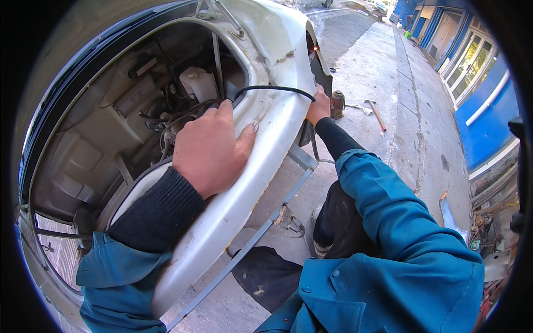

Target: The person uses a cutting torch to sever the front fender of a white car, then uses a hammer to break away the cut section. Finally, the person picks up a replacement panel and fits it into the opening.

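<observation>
A white car front panel [266,133] curves across the middle of the head view, over an open engine bay [139,111]. My left hand [208,147] rests over the panel's inner rim, thumb on the white metal and fingers curled down into the bay. My right hand [318,106] grips the panel's outer edge farther along, where a black corrugated cable [272,87] loops over the rim. Both arms wear dark cuffs and teal sleeves. What the left fingertips touch inside is hidden.
A white reservoir [195,82], hoses and wiring fill the bay. On the concrete ground lie a hammer [377,114] and a small jack [337,103]. A grey metal bar [261,233] runs under the panel. A blue building wall [483,122] stands at right, scrap parts [488,244] below it.
</observation>
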`<state>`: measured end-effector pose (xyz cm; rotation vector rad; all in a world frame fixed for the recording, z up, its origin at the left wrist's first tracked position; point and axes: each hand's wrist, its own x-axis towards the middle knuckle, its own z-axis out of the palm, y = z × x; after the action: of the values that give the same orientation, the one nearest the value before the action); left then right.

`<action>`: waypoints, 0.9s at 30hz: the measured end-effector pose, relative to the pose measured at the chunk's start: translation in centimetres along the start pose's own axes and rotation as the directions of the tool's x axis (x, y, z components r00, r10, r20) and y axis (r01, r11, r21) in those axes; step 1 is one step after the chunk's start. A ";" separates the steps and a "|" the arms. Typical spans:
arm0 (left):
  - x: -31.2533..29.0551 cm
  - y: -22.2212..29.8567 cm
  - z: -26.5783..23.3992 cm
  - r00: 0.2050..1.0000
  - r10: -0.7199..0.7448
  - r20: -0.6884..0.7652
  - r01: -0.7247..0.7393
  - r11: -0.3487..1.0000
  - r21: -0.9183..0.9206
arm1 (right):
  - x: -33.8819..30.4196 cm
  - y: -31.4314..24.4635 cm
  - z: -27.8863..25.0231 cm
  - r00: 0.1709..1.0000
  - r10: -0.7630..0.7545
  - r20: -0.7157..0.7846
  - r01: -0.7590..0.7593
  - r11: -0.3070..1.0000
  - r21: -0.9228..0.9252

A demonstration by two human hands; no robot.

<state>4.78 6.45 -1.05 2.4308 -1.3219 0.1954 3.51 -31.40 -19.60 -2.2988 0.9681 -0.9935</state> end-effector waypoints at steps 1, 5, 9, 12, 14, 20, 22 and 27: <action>0.0 0.0 0.0 1.000 -0.002 0.001 0.002 1.000 0.000 | 0.0 0.0 0.0 1.000 0.000 -0.002 0.000 1.000 0.001; 0.0 -0.1 0.0 0.999 0.048 -0.018 -0.047 0.998 0.040 | 0.2 0.4 0.3 0.999 -0.033 -0.019 0.033 0.999 0.009; 0.0 0.0 -0.1 1.000 0.026 -0.009 -0.026 1.000 0.017 | 0.5 0.8 0.6 0.999 -0.049 -0.017 0.049 0.999 0.006; 0.0 0.1 -0.1 1.000 0.007 0.001 -0.007 1.000 0.003 | 0.5 0.6 0.7 0.997 -0.070 -0.022 0.070 0.998 -0.009; 0.0 0.1 -0.1 1.000 0.003 0.005 -0.003 1.000 0.002 | 0.3 0.4 0.6 0.998 -0.057 -0.034 0.057 0.998 0.005; 0.0 -0.1 0.1 0.999 0.027 -0.018 -0.027 0.999 0.020 | 0.1 -0.1 0.2 0.999 -0.031 -0.030 0.032 0.998 0.045; 0.1 -0.2 0.2 0.999 0.048 -0.024 -0.047 0.998 0.038 | 0.3 0.0 0.3 0.995 -0.093 -0.047 0.095 0.995 0.033; 0.1 -0.4 0.2 0.998 0.055 -0.022 -0.054 0.998 0.037 | 0.7 0.6 0.9 0.999 -0.026 -0.041 0.027 0.999 0.025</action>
<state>5.15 6.51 -1.27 2.4163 -1.3874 0.2638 4.31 -32.23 -20.21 -2.2841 0.9381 -1.0614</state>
